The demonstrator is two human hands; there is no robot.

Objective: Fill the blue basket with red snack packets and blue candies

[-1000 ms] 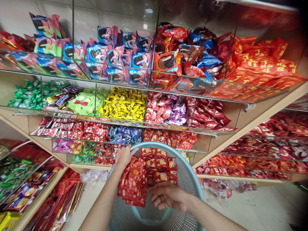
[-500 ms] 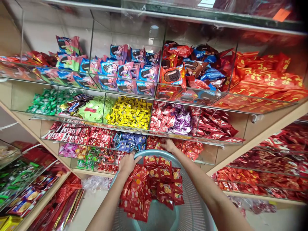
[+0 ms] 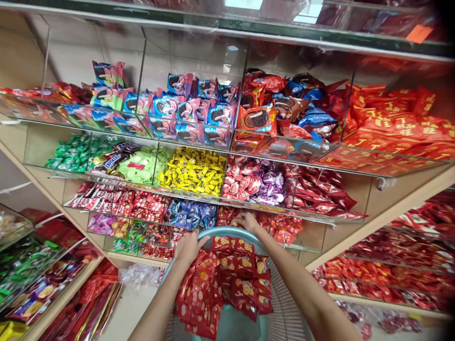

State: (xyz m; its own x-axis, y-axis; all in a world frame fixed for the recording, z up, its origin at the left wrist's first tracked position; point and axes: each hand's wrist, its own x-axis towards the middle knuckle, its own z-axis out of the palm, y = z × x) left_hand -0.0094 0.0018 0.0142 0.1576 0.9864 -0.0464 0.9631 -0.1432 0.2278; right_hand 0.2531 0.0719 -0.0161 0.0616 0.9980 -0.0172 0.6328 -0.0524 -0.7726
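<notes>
Fingers of my right hand (image 3: pixel 249 221) are among red shelf packets (image 3: pixel 227 216); cannot tell their grip. My left hand (image 3: pixel 187 248) has fingers round the rim of the basket (image 3: pixel 227 230); orange-print packets (image 3: pixel 245 287) inside. Change: right hand, inside the basket a second ago, now works shelf-side, I judge.

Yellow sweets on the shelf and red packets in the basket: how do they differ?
The red packets have fruit prints; the yellow sweets have dark marks. The red packets look larger, the yellow sweets smaller. The red packets lie in the basket; the yellow sweets are heaped on the shelf. Both are wrapped.
</notes>
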